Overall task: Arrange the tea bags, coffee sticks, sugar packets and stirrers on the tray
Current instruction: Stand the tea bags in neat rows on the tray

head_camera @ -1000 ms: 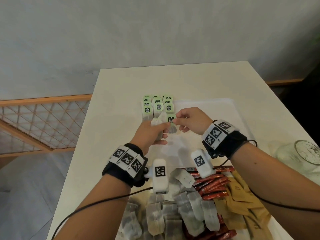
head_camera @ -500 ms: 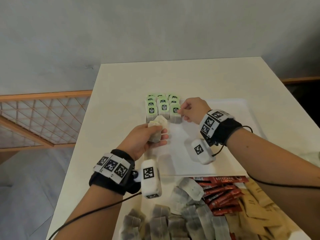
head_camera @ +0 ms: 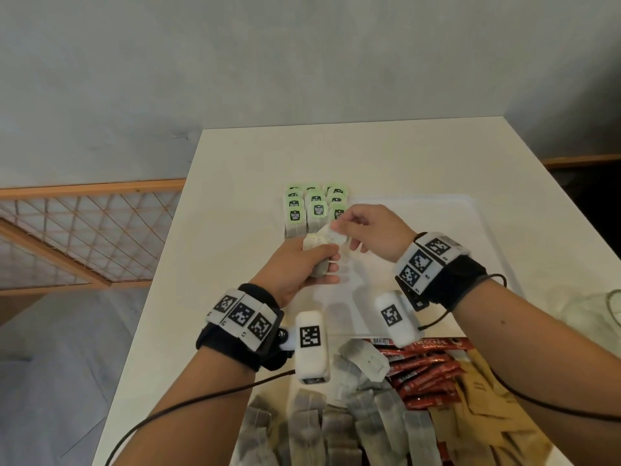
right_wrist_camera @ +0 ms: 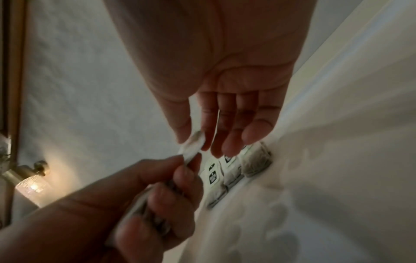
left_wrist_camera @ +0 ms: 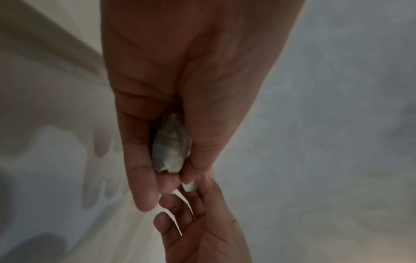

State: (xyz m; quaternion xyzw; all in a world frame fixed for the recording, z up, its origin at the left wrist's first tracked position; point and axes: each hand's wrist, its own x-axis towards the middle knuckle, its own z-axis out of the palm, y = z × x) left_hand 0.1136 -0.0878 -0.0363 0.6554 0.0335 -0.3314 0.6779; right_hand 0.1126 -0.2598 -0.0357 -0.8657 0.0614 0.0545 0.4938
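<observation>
Several tea bags with green tags [head_camera: 316, 207] stand in rows at the far left corner of the white tray [head_camera: 447, 227]. Just in front of them my left hand [head_camera: 322, 264] grips a small bundle of tea bags [head_camera: 317, 243], seen from below as a grey wad [left_wrist_camera: 172, 146] in the left wrist view. My right hand [head_camera: 339, 227] pinches the top tea bag [head_camera: 334, 234] of that bundle between thumb and forefinger; the right wrist view shows this tea bag [right_wrist_camera: 193, 144] held above the rows [right_wrist_camera: 236, 169].
Loose tea bags [head_camera: 336, 418], red coffee sticks [head_camera: 423, 375] and brown sugar packets [head_camera: 487, 418] lie heaped at the table's near edge. A glass jar [head_camera: 601, 307] stands at the right. The table's left edge drops to the floor beside a wooden lattice [head_camera: 84, 230].
My right hand has left the front row of tea bags and come back to my left hand, where it now pinches a tea bag out of the bundle.
</observation>
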